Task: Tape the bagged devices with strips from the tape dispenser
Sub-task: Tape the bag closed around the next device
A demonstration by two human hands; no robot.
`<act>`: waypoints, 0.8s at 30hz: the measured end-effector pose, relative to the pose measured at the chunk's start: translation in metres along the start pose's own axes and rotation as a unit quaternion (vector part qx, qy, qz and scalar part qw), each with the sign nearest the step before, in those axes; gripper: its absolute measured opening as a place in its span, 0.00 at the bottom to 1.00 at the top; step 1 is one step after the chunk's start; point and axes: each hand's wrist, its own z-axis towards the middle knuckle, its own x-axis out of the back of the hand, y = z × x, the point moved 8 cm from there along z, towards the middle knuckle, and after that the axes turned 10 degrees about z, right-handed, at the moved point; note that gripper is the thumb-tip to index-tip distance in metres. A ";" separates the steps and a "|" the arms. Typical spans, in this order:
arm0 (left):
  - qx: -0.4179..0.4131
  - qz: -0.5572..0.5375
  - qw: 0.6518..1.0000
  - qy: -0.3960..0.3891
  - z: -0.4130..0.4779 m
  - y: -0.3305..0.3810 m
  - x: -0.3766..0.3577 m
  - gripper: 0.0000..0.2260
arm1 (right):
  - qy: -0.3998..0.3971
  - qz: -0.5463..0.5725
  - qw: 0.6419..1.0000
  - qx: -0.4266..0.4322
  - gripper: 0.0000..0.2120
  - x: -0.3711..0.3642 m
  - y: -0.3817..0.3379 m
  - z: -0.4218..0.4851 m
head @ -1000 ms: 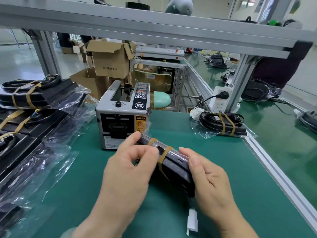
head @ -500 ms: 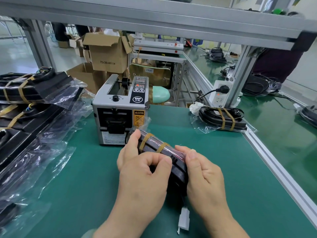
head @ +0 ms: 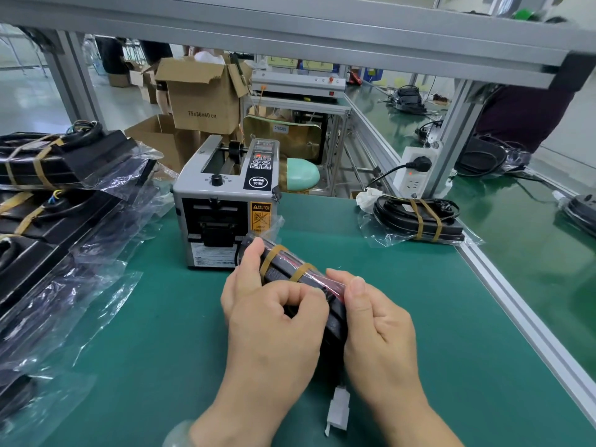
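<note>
The left hand [head: 274, 321] curls round the bagged device [head: 290, 269]. The right hand [head: 380, 333] pinches its near end. The device is over the green table [head: 161, 317], just in front of the tape dispenser [head: 225, 204] at 11 o'clock. A taped device [head: 419, 217] lies at 2 o'clock. A pile of bagged devices [head: 48, 188] sits at 9 o'clock.

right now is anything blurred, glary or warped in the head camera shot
Head view: the left hand, right hand and the bagged device they hold are sharp; head view: the frame posts splay outward toward the top, a wide-lens effect; head view: the clear bags at left catch pale glare, light otherwise even.
</note>
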 end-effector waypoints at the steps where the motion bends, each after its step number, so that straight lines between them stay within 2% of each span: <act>1: 0.001 0.002 1.000 0.002 0.000 0.000 0.000 0.10 | -0.001 -0.003 1.000 0.000 0.19 0.000 0.000 0.000; 7: 0.004 0.003 1.000 0.025 0.000 0.000 0.001 0.09 | -0.001 -0.038 0.999 0.016 0.21 0.000 -0.004 0.000; 17: 0.001 0.023 0.999 0.043 -0.001 -0.001 0.001 0.06 | 0.005 -0.043 0.999 0.013 0.15 0.001 -0.004 0.000; 24: 0.008 0.059 0.996 0.059 0.000 -0.005 0.003 0.10 | 0.007 -0.044 0.999 0.016 0.15 0.001 -0.006 0.000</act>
